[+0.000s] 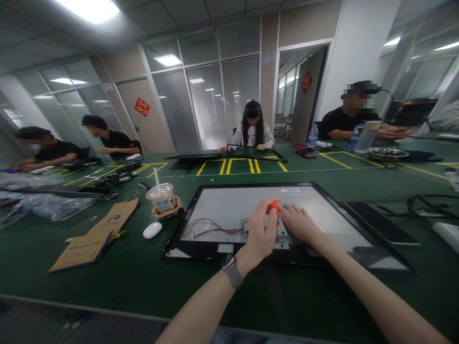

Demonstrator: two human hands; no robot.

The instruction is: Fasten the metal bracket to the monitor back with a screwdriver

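Note:
A large flat display panel (229, 203) with a black frame and a pale grey back lies on the green table in front of me. My left hand (263, 227), a watch on its wrist, is closed around an orange-handled screwdriver (274, 208) held upright over the metal bracket (283, 237) near the panel's front edge. The screwdriver's tip is hidden. My right hand (299, 222) rests on the panel beside the bracket with fingers stretched out. Thin brown and red wires (215, 227) run left from the bracket across the panel.
Left of the panel are a drink cup (161, 197) with a straw, a white mouse-shaped case (152, 230) and a brown paper bag (95, 236). A black phone-like slab (380, 222) lies at right. A person (253, 129) sits opposite; several others work around the table.

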